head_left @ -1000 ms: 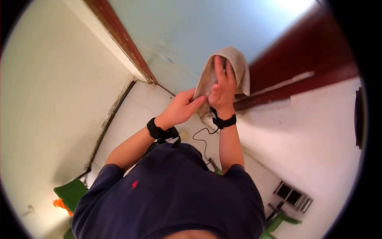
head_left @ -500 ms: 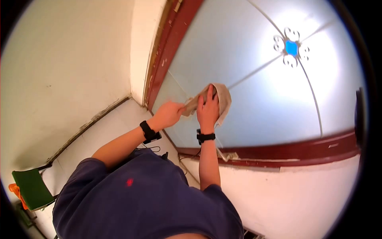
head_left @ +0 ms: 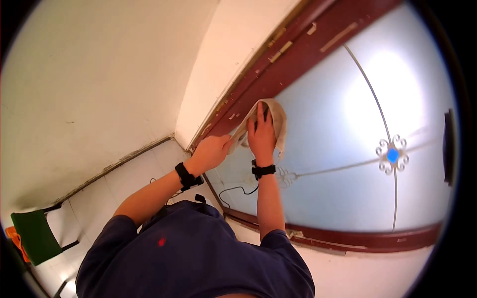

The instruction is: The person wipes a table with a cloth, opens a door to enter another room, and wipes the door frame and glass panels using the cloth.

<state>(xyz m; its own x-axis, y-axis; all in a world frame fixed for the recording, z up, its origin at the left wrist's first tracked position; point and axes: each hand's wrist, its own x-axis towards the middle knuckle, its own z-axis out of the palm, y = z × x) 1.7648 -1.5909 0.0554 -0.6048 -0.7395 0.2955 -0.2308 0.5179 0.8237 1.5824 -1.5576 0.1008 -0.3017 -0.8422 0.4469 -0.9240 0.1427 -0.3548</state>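
Observation:
A beige cloth [head_left: 280, 119] is bunched against the frosted glass pane [head_left: 323, 134], where the glass meets the dark red frame [head_left: 263, 79]. My right hand [head_left: 262, 136] presses on the cloth with its fingers stretched upward, and cloth folds rise around the fingertips. Under those fingers shows a dark patch that I cannot make out. To the left, my left hand [head_left: 211, 153] is closed, pinching the cloth's trailing end between thumb and fingers. Both wrists wear black straps.
The pane carries thin metal lines and a scrolled ornament with a blue centre [head_left: 392, 155]. The frame's paint is chipped. A pale wall [head_left: 109, 74] rises on the left, and a green folding chair [head_left: 37, 237] with something orange stands on the tiled floor at lower left.
My view has shifted, so the blue ornament sits lower. Both hands and the cloth have moved up the pane to the red frame. The hold on the cloth looks the same.

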